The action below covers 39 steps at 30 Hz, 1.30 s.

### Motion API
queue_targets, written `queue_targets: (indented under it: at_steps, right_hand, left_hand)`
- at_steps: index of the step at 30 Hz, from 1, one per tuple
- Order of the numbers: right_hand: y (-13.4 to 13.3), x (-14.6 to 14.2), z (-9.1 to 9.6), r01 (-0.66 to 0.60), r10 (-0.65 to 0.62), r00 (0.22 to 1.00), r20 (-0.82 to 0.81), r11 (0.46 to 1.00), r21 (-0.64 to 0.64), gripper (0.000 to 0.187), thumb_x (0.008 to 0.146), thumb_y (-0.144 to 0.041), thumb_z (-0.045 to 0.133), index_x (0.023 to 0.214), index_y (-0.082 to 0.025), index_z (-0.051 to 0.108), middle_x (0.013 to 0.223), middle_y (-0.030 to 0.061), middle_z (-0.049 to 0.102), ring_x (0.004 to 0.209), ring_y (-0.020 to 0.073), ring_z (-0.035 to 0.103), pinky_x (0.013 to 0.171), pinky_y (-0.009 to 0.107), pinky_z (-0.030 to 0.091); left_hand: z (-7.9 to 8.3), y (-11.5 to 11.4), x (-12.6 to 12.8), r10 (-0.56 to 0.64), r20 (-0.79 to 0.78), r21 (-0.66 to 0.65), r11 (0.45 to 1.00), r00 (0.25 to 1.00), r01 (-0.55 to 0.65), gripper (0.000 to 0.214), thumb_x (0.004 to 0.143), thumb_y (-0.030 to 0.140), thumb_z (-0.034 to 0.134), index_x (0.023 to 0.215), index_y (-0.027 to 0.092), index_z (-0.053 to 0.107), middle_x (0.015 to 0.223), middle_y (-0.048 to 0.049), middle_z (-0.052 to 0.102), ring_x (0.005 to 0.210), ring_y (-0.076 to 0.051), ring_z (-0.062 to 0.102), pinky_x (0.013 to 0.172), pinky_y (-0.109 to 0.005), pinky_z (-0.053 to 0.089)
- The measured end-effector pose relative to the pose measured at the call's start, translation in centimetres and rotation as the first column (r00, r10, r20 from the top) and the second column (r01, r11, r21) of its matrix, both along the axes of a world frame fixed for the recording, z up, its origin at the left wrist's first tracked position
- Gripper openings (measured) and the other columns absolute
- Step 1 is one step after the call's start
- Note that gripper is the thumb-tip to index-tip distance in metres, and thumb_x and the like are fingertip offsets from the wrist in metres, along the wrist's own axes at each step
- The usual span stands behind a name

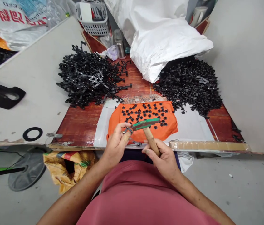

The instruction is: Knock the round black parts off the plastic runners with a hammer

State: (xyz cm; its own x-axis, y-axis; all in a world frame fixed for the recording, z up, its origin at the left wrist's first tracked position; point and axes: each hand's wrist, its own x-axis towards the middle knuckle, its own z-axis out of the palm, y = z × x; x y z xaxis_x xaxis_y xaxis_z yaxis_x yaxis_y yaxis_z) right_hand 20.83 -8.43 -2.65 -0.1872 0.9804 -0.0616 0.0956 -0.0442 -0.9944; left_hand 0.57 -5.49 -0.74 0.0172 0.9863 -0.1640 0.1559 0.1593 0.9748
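Note:
My right hand (164,156) is wrapped round the wooden handle of a hammer (154,143) with a worn green head. The head's left end is close to the fingertips of my left hand (118,140), which pinch a small dark metal part (127,130). Whether the head touches that part I cannot tell. Under the hammer lies an orange cloth (115,125) with several small black round pieces (141,114) spread over it. A small grey metal piece (137,143) rests at the cloth's front edge, between my hands.
Black linked parts (85,75) are heaped at the left and smaller black pieces (193,84) at the right. A white sack (169,37) leans over the right heap. At the back stand a grey basket (94,26) and a bottle (119,45). Cardboard edging (209,146) lines the table front.

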Motion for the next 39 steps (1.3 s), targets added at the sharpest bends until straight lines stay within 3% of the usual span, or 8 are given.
queue_targets:
  at_steps: [3,7,13,16,22,28,32,39]
  right_hand:
    - [0.1,1.0,-0.4,0.018,-0.018,1.000,-0.005,0.999,-0.032,0.022,0.100,-0.040,0.058,0.107,-0.022,0.069,0.084,-0.0003,0.069,0.058,0.0108,0.053,0.053,0.022,0.043]
    - [0.2,2.4,-1.0,0.085,-0.081,0.994,0.067,0.995,-0.059,0.030,0.101,-0.046,0.057,0.116,-0.022,0.066,0.078,-0.0017,0.066,0.049,0.0093,0.045,0.045,0.022,0.038]
    - [-0.1,3.2,-1.2,0.080,-0.063,0.981,0.181,0.993,-0.089,0.035,0.099,-0.048,0.057,0.120,-0.022,0.068,0.073,-0.0025,0.062,0.049,0.0109,0.045,0.045,0.024,0.038]
    - [-0.2,3.2,-1.5,0.072,-0.052,0.978,0.204,0.993,-0.091,0.035,0.099,-0.048,0.057,0.120,-0.022,0.068,0.071,-0.0028,0.061,0.050,0.0115,0.047,0.046,0.024,0.039]
    - [0.1,3.0,-1.9,0.046,-0.023,0.976,0.216,0.994,-0.101,0.033,0.100,-0.047,0.057,0.118,-0.023,0.069,0.071,-0.0035,0.059,0.050,0.0116,0.046,0.047,0.025,0.039]
    - [0.5,3.0,-2.1,0.026,-0.007,0.955,0.297,0.998,-0.059,0.027,0.098,-0.042,0.057,0.109,-0.022,0.071,0.070,-0.0028,0.060,0.055,0.0131,0.050,0.052,0.025,0.041]
    - [0.7,2.9,-2.3,0.033,-0.017,0.947,0.320,0.998,-0.047,0.026,0.098,-0.041,0.057,0.106,-0.022,0.071,0.068,-0.0029,0.061,0.055,0.0138,0.051,0.051,0.025,0.041]
    - [0.9,3.1,-2.5,-0.040,0.037,0.927,0.374,0.999,0.000,0.028,0.098,-0.038,0.058,0.117,-0.024,0.073,0.076,-0.0016,0.071,0.068,0.0175,0.064,0.064,0.026,0.050]
  left_hand:
    - [0.3,0.8,-2.7,-0.023,-0.123,-0.012,1.000,0.992,0.021,0.043,0.101,0.046,0.053,0.137,0.025,0.047,0.059,0.0097,0.039,0.050,-0.009,0.035,0.049,-0.020,0.028]
    - [0.3,2.3,-5.5,-0.237,-0.263,-0.157,0.967,0.935,0.201,0.031,0.098,0.042,0.051,0.122,0.023,0.052,0.059,0.0085,0.051,0.050,-0.011,0.045,0.053,-0.020,0.036]
    - [0.7,4.1,-7.2,-0.373,-0.715,-0.191,0.918,0.592,0.347,0.025,0.093,0.030,0.054,0.117,0.029,0.061,0.062,0.0044,0.056,0.059,-0.018,0.057,0.058,-0.025,0.032]
    - [1.2,4.0,-7.2,-0.341,-0.778,-0.157,0.919,0.528,0.361,0.030,0.095,0.032,0.051,0.123,0.031,0.060,0.073,0.0002,0.064,0.067,-0.022,0.063,0.061,-0.026,0.033]
    - [1.6,3.6,-6.5,-0.237,-0.648,-0.062,0.964,0.724,0.260,0.021,0.101,0.039,0.042,0.112,0.026,0.055,0.064,0.0053,0.054,0.058,-0.016,0.054,0.060,-0.024,0.035]
    - [0.0,5.5,-5.4,-0.168,-0.286,-0.081,0.985,0.943,0.151,0.022,0.098,0.045,0.046,0.103,0.024,0.052,0.060,0.0089,0.039,0.049,-0.010,0.039,0.049,-0.019,0.029]
    - [-0.8,6.8,-5.0,-0.127,-0.168,-0.095,0.989,0.977,0.113,0.023,0.096,0.046,0.051,0.101,0.023,0.050,0.061,0.0101,0.036,0.045,-0.007,0.035,0.046,-0.017,0.028]
    - [0.8,7.7,-6.9,-0.068,-0.297,-0.011,0.998,0.952,0.067,0.023,0.096,0.044,0.054,0.100,0.022,0.057,0.068,0.0063,0.045,0.051,-0.007,0.041,0.049,-0.018,0.033]
